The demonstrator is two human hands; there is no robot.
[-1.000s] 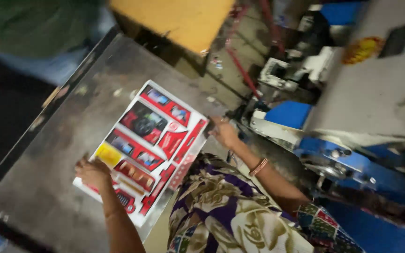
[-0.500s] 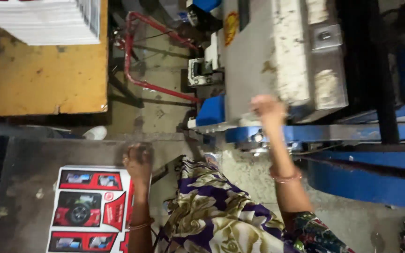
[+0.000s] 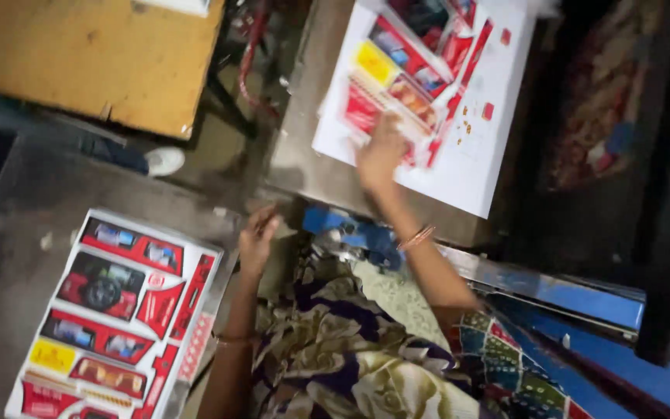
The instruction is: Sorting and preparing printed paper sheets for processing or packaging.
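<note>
Right hand on the printed sheet at the machine, left hand free near the stack.

The grey table (image 3: 32, 233) carried a stack (image 3: 114, 318) of red printed sheets at the lower left, and the machine bed (image 3: 304, 155) at the top held one white sheet (image 3: 467, 155) with a red cut shape in it. The right hand (image 3: 381, 151) lay on this sheet near its lower edge, fingers bent; whether it pinched the paper, I cannot tell. The left hand (image 3: 257, 240) hung half open above the table edge and held nothing. The sheet could perhaps tear or slide crooked, I think, because only one hand pressed it and the loose cut parts might catch.
</note>
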